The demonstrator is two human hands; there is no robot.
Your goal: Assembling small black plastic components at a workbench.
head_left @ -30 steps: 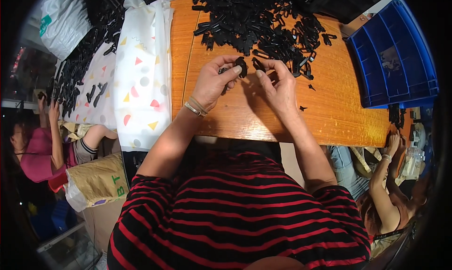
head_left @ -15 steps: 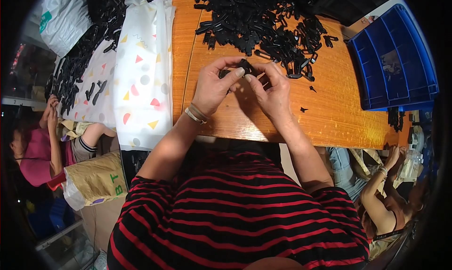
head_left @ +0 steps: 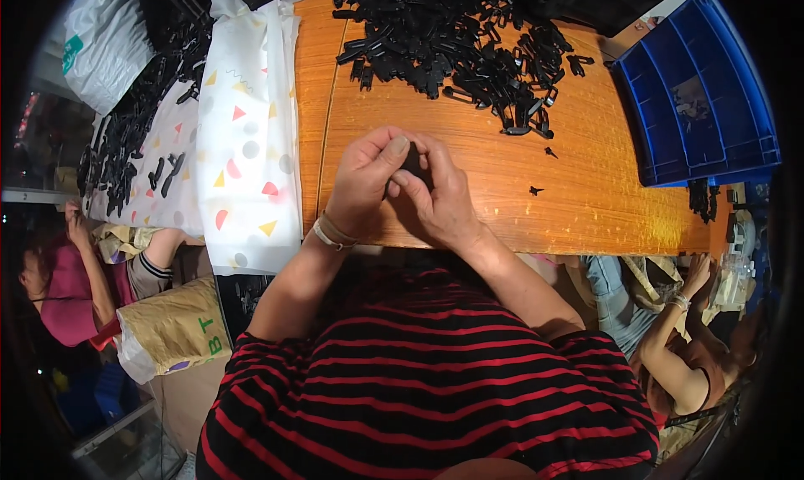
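My left hand and my right hand meet over the near part of the wooden table. Between them they grip a small black plastic piece. Both thumbs press in on it, and the curled fingers cover most of it, so its exact shape cannot be made out. Beyond my hands lies a big heap of black plastic parts, some shaped like buckles or clips. Two tiny black bits lie apart on the wood to the right of my hands.
A white patterned sheet covers the table's left side, with more black parts beyond it. At the right stands a blue plastic crate. Other people sit at the left and right; a brown sack stands at lower left.
My hands have drawn slightly nearer to me and closed more tightly together. The black piece, which stuck out above my fingertips, is now mostly covered.
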